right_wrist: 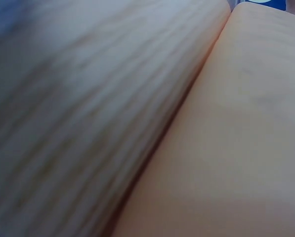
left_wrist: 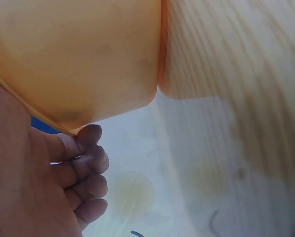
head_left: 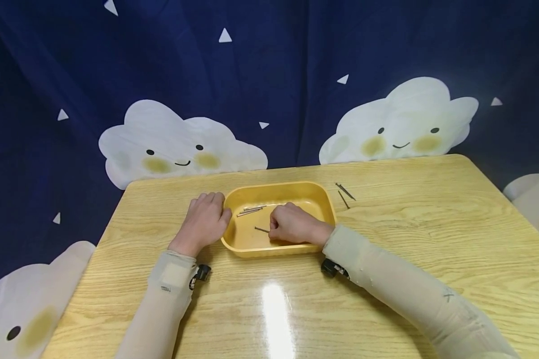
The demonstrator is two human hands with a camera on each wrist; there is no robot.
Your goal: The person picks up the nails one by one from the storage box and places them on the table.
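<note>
A yellow rectangular tray (head_left: 242, 241) sits on the wooden table. At its left end, my left hand (head_left: 204, 219) grips the rim, thumb on the inner side; the left wrist view shows the curled fingers (left_wrist: 95, 160) at the outside of the wall. My right hand (head_left: 294, 224) reaches low into the tray and pinches a nail (head_left: 261, 230), whose thin end part sticks out to the left of the fist. Several loose nails (head_left: 250, 211) lie in the tray's left half. The right wrist view has only the tray's outer wall (right_wrist: 211, 133) and the table; the right hand is hidden there.
Beyond the tray's right end, a few darker nails (head_left: 346, 192) lie on the table (head_left: 413, 214). A dark blue curtain (head_left: 292, 75) with white clouds hangs right behind the table's far edge. Wrist cameras hang under both sleeves.
</note>
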